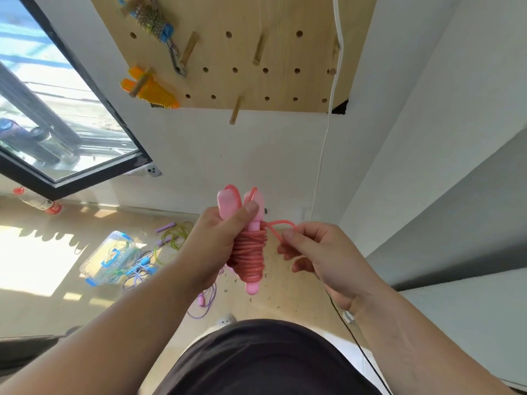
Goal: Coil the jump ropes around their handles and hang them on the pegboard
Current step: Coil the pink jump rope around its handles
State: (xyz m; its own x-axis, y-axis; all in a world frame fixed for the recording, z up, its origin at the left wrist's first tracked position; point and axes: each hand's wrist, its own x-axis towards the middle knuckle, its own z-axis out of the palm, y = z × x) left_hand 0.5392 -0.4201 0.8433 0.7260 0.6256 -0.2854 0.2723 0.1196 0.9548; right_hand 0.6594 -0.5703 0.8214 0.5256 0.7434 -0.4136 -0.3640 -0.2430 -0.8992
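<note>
A white wall carries a light wooden pegboard [279, 86] studded with round holes and short wooden pegs [236, 111]. A black-framed window [57, 109] lies to its left, over a pale wooden floor [42, 303] patched with sunlight.

In front of the wall, below the pegboard, the left hand [216, 246] grips a pink plastic jump rope [249, 252]. Its fingers are curled round the two pink handles [226, 201], held side by side, with the thumb pressed across them. The translucent pink cord is wound in a tight bundle round the handles. The right hand [322, 252] is just beside the bundle, thumb and fingers [288, 233] pinching a loose loop of cord [281, 223] that leads off the coil.

On the pegboard hang a beaded rope with blue handles [154, 21] and an orange plastic piece [151, 88]. On the floor lie a clear plastic box with blue latches [109, 258], a green rope with purple handles [174, 235], a blue rope [141, 269], a purple rope [205, 303] and a bottle with a red label [38, 202]. A white cable [328, 132] runs down the wall.
</note>
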